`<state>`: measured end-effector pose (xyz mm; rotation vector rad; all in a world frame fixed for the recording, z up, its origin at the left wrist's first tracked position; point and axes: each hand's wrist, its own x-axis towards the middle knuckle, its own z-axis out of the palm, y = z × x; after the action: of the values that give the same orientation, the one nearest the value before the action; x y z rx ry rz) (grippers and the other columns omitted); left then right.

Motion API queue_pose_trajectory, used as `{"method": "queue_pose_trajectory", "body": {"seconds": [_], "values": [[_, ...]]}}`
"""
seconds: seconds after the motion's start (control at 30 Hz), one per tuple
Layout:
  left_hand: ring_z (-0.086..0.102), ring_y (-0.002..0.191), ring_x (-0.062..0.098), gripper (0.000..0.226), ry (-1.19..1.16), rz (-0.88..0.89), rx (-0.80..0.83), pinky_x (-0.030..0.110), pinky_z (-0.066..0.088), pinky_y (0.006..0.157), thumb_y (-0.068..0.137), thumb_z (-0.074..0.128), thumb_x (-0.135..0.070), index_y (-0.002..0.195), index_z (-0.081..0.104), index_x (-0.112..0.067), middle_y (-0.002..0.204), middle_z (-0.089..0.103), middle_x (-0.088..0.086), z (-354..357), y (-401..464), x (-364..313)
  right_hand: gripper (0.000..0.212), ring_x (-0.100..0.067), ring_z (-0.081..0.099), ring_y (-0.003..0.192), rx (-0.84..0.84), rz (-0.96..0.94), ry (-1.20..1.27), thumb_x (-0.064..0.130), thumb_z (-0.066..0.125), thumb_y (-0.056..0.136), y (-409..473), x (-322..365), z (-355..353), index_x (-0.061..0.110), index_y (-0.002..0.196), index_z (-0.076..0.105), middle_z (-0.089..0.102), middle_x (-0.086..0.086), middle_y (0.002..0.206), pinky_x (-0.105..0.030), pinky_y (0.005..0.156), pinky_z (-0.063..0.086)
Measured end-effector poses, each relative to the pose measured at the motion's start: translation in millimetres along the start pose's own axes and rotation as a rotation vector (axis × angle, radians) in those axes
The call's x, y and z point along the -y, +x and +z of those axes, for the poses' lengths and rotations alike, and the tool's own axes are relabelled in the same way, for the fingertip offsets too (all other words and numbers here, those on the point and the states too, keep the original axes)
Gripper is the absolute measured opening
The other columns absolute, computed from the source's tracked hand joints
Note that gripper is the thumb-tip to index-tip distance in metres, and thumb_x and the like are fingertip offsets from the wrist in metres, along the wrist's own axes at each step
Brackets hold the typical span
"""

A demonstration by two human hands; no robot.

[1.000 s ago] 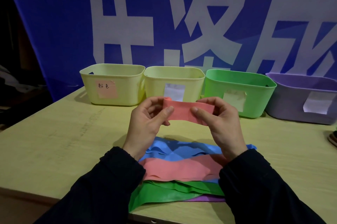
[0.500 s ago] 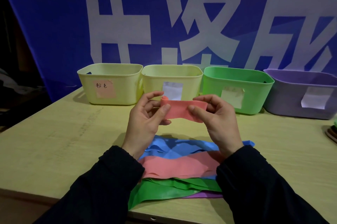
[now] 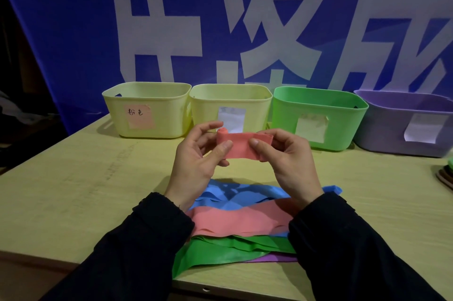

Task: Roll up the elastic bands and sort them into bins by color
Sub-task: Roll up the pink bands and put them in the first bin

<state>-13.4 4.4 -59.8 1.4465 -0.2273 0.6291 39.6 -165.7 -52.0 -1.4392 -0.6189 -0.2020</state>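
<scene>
I hold a pink elastic band (image 3: 241, 145) in the air above the table, its left end curled into a small roll. My left hand (image 3: 198, 163) pinches the rolled left end and my right hand (image 3: 286, 161) pinches the right end. Under my wrists lies a pile of flat bands: blue (image 3: 235, 196), pink (image 3: 237, 221), green (image 3: 225, 250) and a purple one (image 3: 277, 258) at the bottom. Along the back stand a yellow bin with a pink label (image 3: 147, 109), a second yellow bin (image 3: 230, 104), a green bin (image 3: 318, 116) and a purple bin (image 3: 402, 124).
A blue banner with large white characters (image 3: 220, 18) hangs right behind the bins. The wooden table (image 3: 73, 178) ends close to my body. Some dark and green objects (image 3: 447, 173) sit at the table's right edge. Darkness lies to the left.
The pink band's left end has curled into a slightly tighter roll. Both hands stay in about the same place in front of the bins.
</scene>
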Motion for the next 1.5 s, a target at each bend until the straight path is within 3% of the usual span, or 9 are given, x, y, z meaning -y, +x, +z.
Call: {"method": "queue_pose_trajectory", "body": {"seconds": [0.3,0.4,0.5,0.77,0.9,1.07,1.23,1.37,1.5], "values": [[0.067,0.087,0.018,0.033,0.047,0.032,0.062,0.036,0.061,0.072,0.102,0.057,-0.007,0.126,0.063,-0.029,0.109,0.065,0.001,-0.6,-1.2,3.2,0.003,0.0,0.06,0.063,0.027,-0.037,-0.027,0.004,0.07,0.092,-1.8,-3.0,1.1,0.005,0.093,0.073,0.069,0.011,0.068,-0.015,0.062,0.046],[0.064,0.081,0.017,0.021,0.044,0.042,0.074,0.034,0.057,0.069,0.094,0.064,-0.016,0.112,0.066,-0.027,0.1,0.065,-0.005,-0.9,-1.8,3.1,0.005,0.0,0.06,0.063,0.036,-0.036,-0.028,0.002,0.07,0.092,-1.8,-3.7,1.8,0.001,0.095,0.073,0.07,0.011,0.068,-0.014,0.062,0.046],[0.062,0.073,0.018,0.03,0.053,0.024,0.05,0.031,0.056,0.063,0.09,0.074,-0.011,0.114,0.062,-0.026,0.094,0.067,-0.003,-0.6,-0.3,3.2,0.003,-0.001,0.06,0.062,0.037,-0.014,-0.012,0.003,0.071,0.091,-1.8,-2.0,1.4,0.004,0.092,0.074,0.07,0.01,0.066,-0.016,0.061,0.047],[0.068,0.093,0.021,0.03,0.031,0.0,0.068,0.034,0.061,0.067,0.089,0.069,-0.017,0.119,0.067,-0.02,0.106,0.069,-0.002,-1.5,-1.0,2.2,0.007,-0.014,0.06,0.06,-0.007,-0.039,-0.084,0.014,0.073,0.092,-0.7,-3.4,-0.7,0.01,0.087,0.074,0.07,-0.009,0.067,-0.031,0.058,0.049],[0.068,0.092,0.022,0.029,0.043,0.024,0.096,0.035,0.062,0.072,0.101,0.058,-0.006,0.124,0.064,-0.022,0.113,0.063,0.017,-0.1,-1.9,2.7,0.008,-0.008,0.058,0.06,0.051,-0.048,-0.094,0.011,0.069,0.094,-2.0,-5.5,1.7,0.013,0.088,0.074,0.067,0.004,0.064,-0.027,0.059,0.048],[0.064,0.078,0.021,0.033,0.044,0.024,0.08,0.03,0.057,0.067,0.091,0.071,-0.007,0.121,0.061,-0.018,0.096,0.066,0.007,0.0,-0.9,1.9,0.007,-0.009,0.058,0.062,0.061,-0.038,-0.068,0.01,0.07,0.094,-2.2,-6.5,2.2,0.007,0.09,0.074,0.067,-0.002,0.067,-0.028,0.061,0.048],[0.07,0.09,0.02,0.023,0.004,-0.027,0.072,0.034,0.062,0.068,0.092,0.067,-0.002,0.113,0.065,-0.012,0.101,0.071,-0.001,0.7,-1.7,1.8,0.007,-0.002,0.058,0.062,0.071,-0.061,-0.045,0.007,0.068,0.094,-3.0,-3.6,2.9,0.01,0.09,0.072,0.067,0.012,0.066,-0.018,0.062,0.046],[0.071,0.095,0.029,0.028,0.032,-0.02,0.102,0.038,0.063,0.073,0.098,0.06,-0.003,0.123,0.063,-0.016,0.113,0.065,0.01,-0.1,-2.0,4.3,0.005,0.001,0.059,0.061,0.042,-0.063,-0.023,0.005,0.071,0.092,-3.4,-1.7,2.9,0.01,0.09,0.073,0.068,0.014,0.065,-0.015,0.062,0.046],[0.068,0.099,0.021,0.024,0.046,0.002,0.149,0.039,0.061,0.075,0.099,0.059,-0.009,0.121,0.063,-0.016,0.116,0.063,0.015,-0.4,-2.4,3.5,0.013,0.003,0.059,0.064,0.09,-0.065,-0.058,0.003,0.067,0.094,-4.4,-1.5,6.7,0.014,0.09,0.072,0.068,0.016,0.067,-0.016,0.065,0.045]]}}
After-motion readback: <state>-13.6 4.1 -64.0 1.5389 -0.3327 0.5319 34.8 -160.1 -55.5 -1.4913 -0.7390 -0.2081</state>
